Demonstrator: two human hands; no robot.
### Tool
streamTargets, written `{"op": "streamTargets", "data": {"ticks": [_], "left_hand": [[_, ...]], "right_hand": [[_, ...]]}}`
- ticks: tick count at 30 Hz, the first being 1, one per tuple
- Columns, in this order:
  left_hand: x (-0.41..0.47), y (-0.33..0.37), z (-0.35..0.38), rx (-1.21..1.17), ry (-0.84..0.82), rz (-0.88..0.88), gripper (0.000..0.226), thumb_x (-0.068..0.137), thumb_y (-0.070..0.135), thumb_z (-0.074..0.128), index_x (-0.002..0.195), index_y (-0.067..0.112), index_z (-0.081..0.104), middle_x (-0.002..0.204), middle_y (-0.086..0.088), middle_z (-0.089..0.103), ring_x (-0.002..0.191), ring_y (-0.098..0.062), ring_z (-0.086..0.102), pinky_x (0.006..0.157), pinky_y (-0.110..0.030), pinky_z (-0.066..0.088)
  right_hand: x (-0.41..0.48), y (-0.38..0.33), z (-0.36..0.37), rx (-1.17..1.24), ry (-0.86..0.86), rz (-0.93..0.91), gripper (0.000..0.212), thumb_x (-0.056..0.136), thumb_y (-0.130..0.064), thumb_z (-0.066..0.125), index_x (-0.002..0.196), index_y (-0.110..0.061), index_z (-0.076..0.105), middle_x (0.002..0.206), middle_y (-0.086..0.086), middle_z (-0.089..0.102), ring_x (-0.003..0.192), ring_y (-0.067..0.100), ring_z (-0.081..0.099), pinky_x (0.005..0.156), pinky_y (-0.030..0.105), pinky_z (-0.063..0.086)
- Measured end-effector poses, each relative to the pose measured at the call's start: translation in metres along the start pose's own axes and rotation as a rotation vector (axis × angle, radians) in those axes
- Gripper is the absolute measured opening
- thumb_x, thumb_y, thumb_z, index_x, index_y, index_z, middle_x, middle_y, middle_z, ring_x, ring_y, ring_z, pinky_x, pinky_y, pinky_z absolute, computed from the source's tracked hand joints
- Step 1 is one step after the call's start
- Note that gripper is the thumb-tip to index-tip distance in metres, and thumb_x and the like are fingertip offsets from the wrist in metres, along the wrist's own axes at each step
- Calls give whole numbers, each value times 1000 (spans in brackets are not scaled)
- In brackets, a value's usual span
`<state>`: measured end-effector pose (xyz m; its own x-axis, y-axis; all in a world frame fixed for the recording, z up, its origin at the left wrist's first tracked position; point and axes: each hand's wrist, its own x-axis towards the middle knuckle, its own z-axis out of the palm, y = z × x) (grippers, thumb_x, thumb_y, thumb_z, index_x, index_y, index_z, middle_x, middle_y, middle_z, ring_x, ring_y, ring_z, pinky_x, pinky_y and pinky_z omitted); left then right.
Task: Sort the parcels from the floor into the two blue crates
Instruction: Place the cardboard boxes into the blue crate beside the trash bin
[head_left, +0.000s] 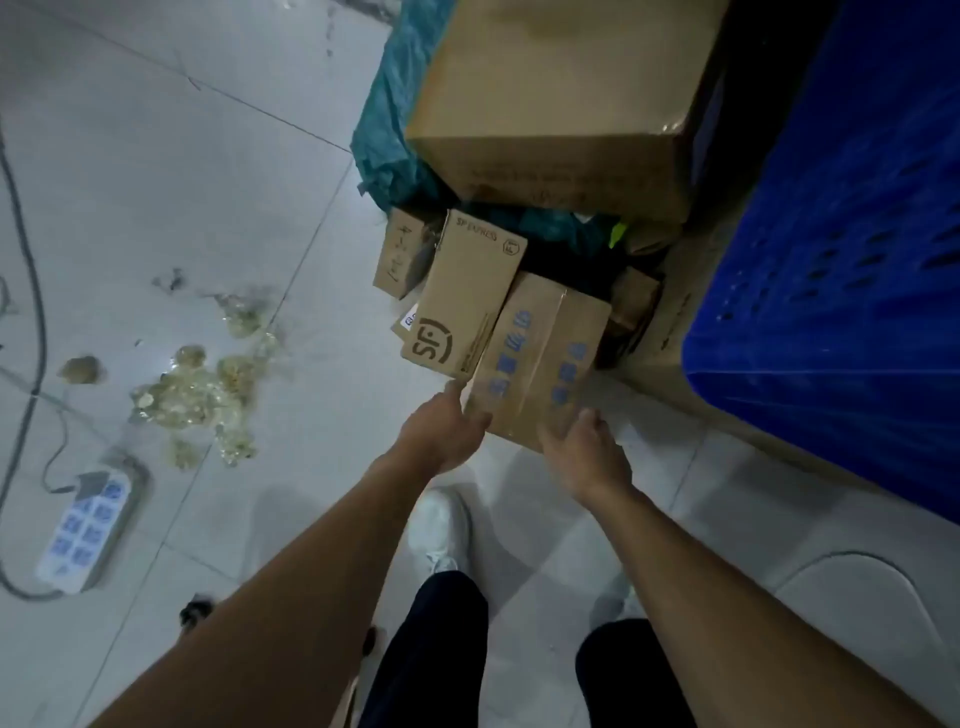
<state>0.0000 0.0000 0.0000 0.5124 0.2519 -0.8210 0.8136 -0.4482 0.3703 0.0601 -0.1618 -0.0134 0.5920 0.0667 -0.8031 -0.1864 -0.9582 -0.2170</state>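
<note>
**Both hands on the blue-lettered box, at the floor pile**

Head view: both arms are reaching forward and down, forearms bare.
- The left hand (445, 432) is curling round the near-left corner of the blue-lettered box (540, 353), thumb up by the SF box (467, 301), gripping that corner.
- The right hand (587, 451) is lying against the box's near-right end, fingers fairly straight, not wrapping it.

The box is sitting on the floor (171, 171), tilted, its far end leaning on the pile and its left edge touching the SF box. A large carton (561, 104) is sitting over the back of the pile. The blue crate (841, 260) is standing just right of it.

Room: bare tile is lying to the left of the pile. Further left are plastic scraps (208, 400) and a power strip (88, 525).
</note>
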Motion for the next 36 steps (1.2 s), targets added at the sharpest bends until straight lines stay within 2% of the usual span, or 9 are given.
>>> {"op": "streamTargets", "data": {"ticks": [5,7,10,16,19,22,25,30,36], "left_hand": [[32,-11,18,-133,-26,17,53,100,38,46,149,21,35,143,-5,55,127,-29,55,106,-42,44],[40,-15,22,-172,-35,5,53,100,40,46,149,23,35,142,-4,56,126,-29,55,107,-44,45],[47,-22,23,-178,-39,12,53,101,40,46,150,26,34,142,-2,57,126,-29,55,109,-47,44],[38,-19,24,-131,-82,78,47,103,34,47,148,28,35,138,0,60,122,-28,59,107,-49,46],[32,-14,24,-132,-103,68,49,102,37,48,148,29,34,139,-1,59,122,-29,59,106,-50,47],[12,-3,21,-113,-109,52,50,101,39,50,148,28,35,136,-2,60,121,-30,59,103,-44,47],[-21,10,11,-99,-123,43,52,101,38,51,149,28,35,138,-3,59,120,-29,59,104,-44,47],[-87,29,-23,-115,-129,22,52,100,40,51,150,30,36,141,-1,58,123,-28,57,107,-46,44],[-183,57,-78,-134,-80,9,52,99,43,52,148,31,41,141,2,58,126,-26,56,106,-40,43]], "right_hand": [[31,-10,19,295,35,116,85,93,-62,54,149,-5,27,149,16,43,131,37,48,97,40,41],[38,-11,23,411,25,155,85,90,-62,60,148,-8,29,145,13,48,129,35,50,101,41,43],[40,-12,24,501,5,175,79,87,-62,64,144,-16,35,138,6,54,123,30,55,97,40,45],[35,-7,12,483,16,189,84,87,-65,60,151,-19,32,140,5,52,124,28,53,88,34,38],[27,-1,3,470,11,171,75,86,-67,60,144,-25,42,130,0,60,105,21,55,86,34,42],[10,1,-12,461,-8,156,67,86,-66,59,138,-26,48,121,-3,60,97,19,53,84,33,42],[-20,1,-31,443,-41,154,67,87,-68,57,138,-26,48,118,-3,59,99,19,53,84,33,42],[-88,-12,-67,386,-73,132,68,89,-65,55,141,-23,44,128,-1,60,100,19,52,88,34,44],[-183,-43,-122,366,-133,67,65,87,-62,55,139,-25,45,128,-2,60,109,20,55,93,37,46]]}}
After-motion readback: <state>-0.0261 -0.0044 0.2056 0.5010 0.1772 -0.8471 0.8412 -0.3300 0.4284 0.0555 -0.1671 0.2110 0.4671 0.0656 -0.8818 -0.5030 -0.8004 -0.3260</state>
